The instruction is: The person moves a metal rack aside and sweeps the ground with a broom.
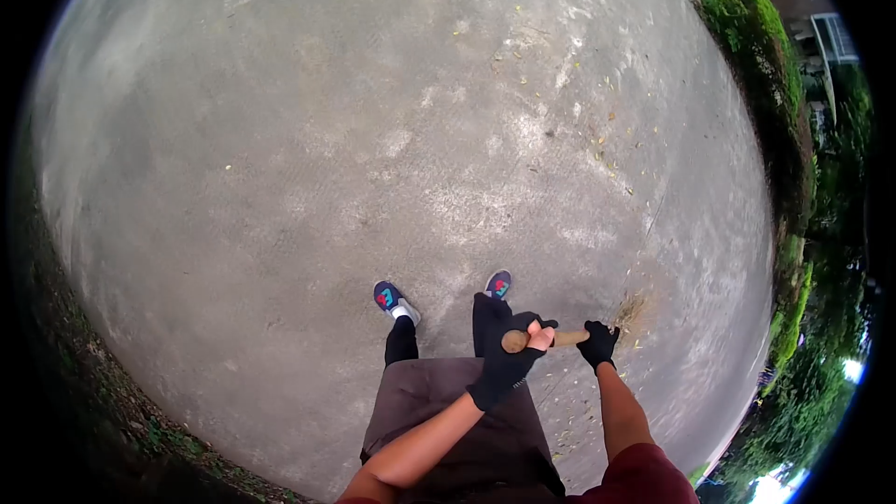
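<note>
A broom (569, 339) with a thick wooden handle slants across the front of my body, its rounded top end toward the camera. Near that top end, my left hand (509, 359) in a black glove wraps round the handle, with bare fingertips showing. Farther down the handle, my right hand (599, 345), also black-gloved, is closed on it. Beyond the right hand, straw-coloured bristles (635, 311) show low by the ground, partly hidden and blurred against the pavement.
Grey concrete pavement (308, 177) spreads ahead, with small yellow leaves (602, 154) scattered at the right. My shoes (390, 297) stand on it. Green hedges (747, 14) border the right side, and a dark planted edge (149, 434) runs along the lower left.
</note>
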`<state>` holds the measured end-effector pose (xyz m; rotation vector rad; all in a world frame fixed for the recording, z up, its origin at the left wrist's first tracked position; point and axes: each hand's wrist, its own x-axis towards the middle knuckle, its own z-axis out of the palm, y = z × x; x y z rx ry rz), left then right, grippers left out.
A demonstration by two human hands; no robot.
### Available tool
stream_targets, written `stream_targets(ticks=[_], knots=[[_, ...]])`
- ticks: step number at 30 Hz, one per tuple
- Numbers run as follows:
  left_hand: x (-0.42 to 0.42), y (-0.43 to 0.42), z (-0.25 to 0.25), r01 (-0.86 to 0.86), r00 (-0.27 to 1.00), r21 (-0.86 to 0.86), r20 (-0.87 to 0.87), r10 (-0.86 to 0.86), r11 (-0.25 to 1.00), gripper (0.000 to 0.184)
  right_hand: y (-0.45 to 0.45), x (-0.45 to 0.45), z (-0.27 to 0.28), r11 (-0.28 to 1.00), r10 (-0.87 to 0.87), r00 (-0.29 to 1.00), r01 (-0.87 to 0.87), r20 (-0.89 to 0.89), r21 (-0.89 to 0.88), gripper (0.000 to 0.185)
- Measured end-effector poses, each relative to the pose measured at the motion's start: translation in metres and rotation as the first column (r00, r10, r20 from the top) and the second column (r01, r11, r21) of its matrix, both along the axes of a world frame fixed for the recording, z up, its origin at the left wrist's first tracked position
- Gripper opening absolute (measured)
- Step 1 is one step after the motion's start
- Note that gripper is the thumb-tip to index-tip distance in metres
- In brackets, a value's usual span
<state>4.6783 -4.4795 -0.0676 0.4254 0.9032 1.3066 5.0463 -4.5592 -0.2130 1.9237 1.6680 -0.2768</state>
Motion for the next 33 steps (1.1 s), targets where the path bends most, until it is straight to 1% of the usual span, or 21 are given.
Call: stream_targets(ticks=[1, 3, 5, 6, 7, 10, 12, 14, 15, 16, 17, 21, 22, 23, 24, 25, 26, 28, 30, 31, 33], knots=[[-0.024, 0.006, 0.008, 0.078, 0.996, -0.183, 0.049, -0.070, 0.980, 0.023, -0.009, 0.002, 0.009, 1.000, -0.008, 1.000, 0.008, 0.000, -0.015, 0.031], [-0.075, 0.007, -0.001, -0.212, 0.963, -0.226, 0.116, 0.242, 0.951, 0.025, 0.022, -0.012, -0.012, 0.981, 0.042, 0.997, -0.052, -0.059, -0.188, 0.036], [-0.145, -0.033, -0.001, -0.439, 0.881, -0.201, 0.094, 0.463, 0.876, 0.027, 0.041, -0.049, -0.061, 0.955, 0.247, 0.920, -0.284, -0.305, -0.082, 0.042], [-0.180, -0.053, -0.002, -0.540, 0.825, -0.178, 0.081, 0.559, 0.822, 0.028, 0.070, -0.104, -0.047, 0.919, 0.373, 0.825, -0.393, -0.425, 0.045, 0.039], [-0.211, -0.085, 0.012, -0.611, 0.782, -0.089, 0.083, 0.617, 0.787, 0.027, 0.107, -0.160, -0.023, 0.923, 0.277, 0.776, -0.379, -0.566, -0.067, 0.033], [-0.257, -0.182, 0.077, -0.777, 0.629, 0.021, 0.025, 0.777, 0.629, 0.030, 0.162, -0.281, -0.014, 0.818, 0.524, 0.367, -0.469, -0.769, 0.333, 0.027], [-0.193, -0.153, 0.137, -0.991, 0.128, 0.003, -0.238, 0.963, 0.133, 0.036, 0.190, -0.351, -0.001, 0.750, 0.599, 0.218, -0.490, -0.770, 0.445, 0.020], [-0.201, -0.223, 0.116, -0.993, 0.076, -0.094, -0.041, 0.996, 0.072, 0.033, 0.210, -0.398, 0.002, 0.710, 0.660, 0.164, -0.454, -0.733, 0.538, 0.018], [-0.221, -0.285, 0.076, -0.981, 0.177, 0.005, -0.413, 0.893, 0.196, 0.030, 0.217, -0.412, -0.004, 0.698, 0.674, 0.164, -0.462, -0.721, 0.548, 0.018], [-0.222, -0.302, 0.056, -0.953, 0.160, 0.056, -0.738, 0.656, 0.296, 0.028, 0.224, -0.420, -0.011, 0.690, 0.684, 0.170, -0.465, -0.709, 0.555, 0.018], [-0.225, -0.319, 0.039, -0.950, 0.175, 0.067, -0.691, 0.701, 0.304, 0.026, 0.228, -0.418, -0.019, 0.691, 0.674, 0.186, -0.503, -0.715, 0.520, 0.016], [-0.121, -0.169, 0.063, -0.954, 0.238, 0.068, -0.421, 0.875, 0.292, 0.027, 0.211, -0.344, -0.040, 0.793, 0.588, 0.256, -0.368, -0.767, 0.485, 0.015], [-0.091, -0.104, 0.077, -0.986, 0.116, 0.026, -0.614, 0.781, 0.166, 0.023, 0.207, -0.316, -0.034, 0.838, 0.533, 0.325, -0.327, -0.781, 0.436, 0.015], [-0.068, -0.071, 0.088, -0.999, 0.005, 0.019, -0.786, 0.618, 0.032, 0.026, 0.196, -0.277, -0.040, 0.839, 0.530, 0.300, -0.050, -0.793, 0.542, 0.016], [-0.072, -0.039, 0.084, -0.972, 0.229, -0.096, -0.593, 0.772, 0.214, 0.032, 0.187, -0.232, -0.045, 0.862, 0.428, 0.421, 0.075, -0.800, 0.501, 0.018], [-0.034, -0.024, 0.065, -0.935, 0.341, -0.018, -0.332, 0.880, 0.355, 0.030, 0.183, -0.175, -0.054, 0.853, 0.337, 0.503, 0.194, -0.796, 0.484, 0.020], [-0.012, -0.008, 0.040, -0.702, 0.685, 0.001, -0.274, 0.675, 0.712, 0.031, 0.174, -0.113, -0.070, 0.810, 0.289, 0.638, 0.234, -0.713, 0.538, 0.024], [0.113, 0.062, 0.016, -0.558, 0.829, -0.123, -0.136, 0.543, 0.821, 0.025, 0.163, 0.024, -0.072, 0.719, 0.105, 0.777, 0.371, -0.621, 0.587, 0.028], [0.226, 0.087, -0.017, -0.047, 0.985, -0.264, -0.175, 0.000, 0.963, 0.022, 0.127, 0.162, -0.076, 0.601, -0.132, 0.685, 0.630, -0.717, 0.491, 0.030], [0.277, 0.101, -0.006, 0.089, 0.987, -0.233, -0.113, -0.118, 0.968, 0.025, 0.110, 0.223, -0.055, 0.817, -0.192, 0.926, 0.334, -0.324, 0.470, 0.031], [0.337, 0.120, 0.009, 0.187, 0.978, -0.064, -0.080, -0.192, 0.980, 0.027, 0.069, 0.304, -0.027, 0.881, -0.238, 0.953, 0.294, -0.190, 0.370, 0.032]])
